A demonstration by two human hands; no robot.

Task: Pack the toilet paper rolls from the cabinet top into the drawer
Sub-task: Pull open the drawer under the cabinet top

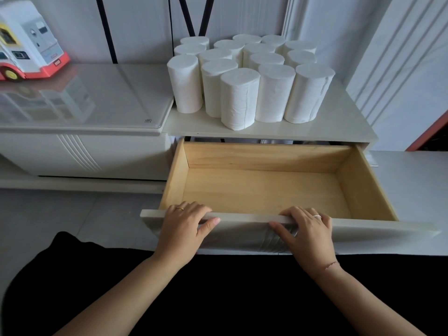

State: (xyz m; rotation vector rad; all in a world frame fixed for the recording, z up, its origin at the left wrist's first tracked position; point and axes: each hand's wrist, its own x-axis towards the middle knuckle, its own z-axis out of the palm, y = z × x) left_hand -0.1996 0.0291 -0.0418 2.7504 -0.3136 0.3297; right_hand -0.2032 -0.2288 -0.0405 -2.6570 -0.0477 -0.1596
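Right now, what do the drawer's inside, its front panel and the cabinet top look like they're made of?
The drawer's inside looks like bare pale wood: grain shows, no shine. Its front panel, held along its top edge by the left hand and right hand, looks painted or laminated white, with grooved lines. The cabinet top under the paper rolls is smooth, slightly glossy off-white, possibly laminate or stone.

- Pale panelled wall (135, 25) runs across the far side, crossed by dark straps (105, 27).
- Glossy white unit (80, 98) at left, reflecting a toy bus (26, 44) on top.
- Grey tiled floor (60, 214) near left.
- Ribbed white panel (397, 69) far right.
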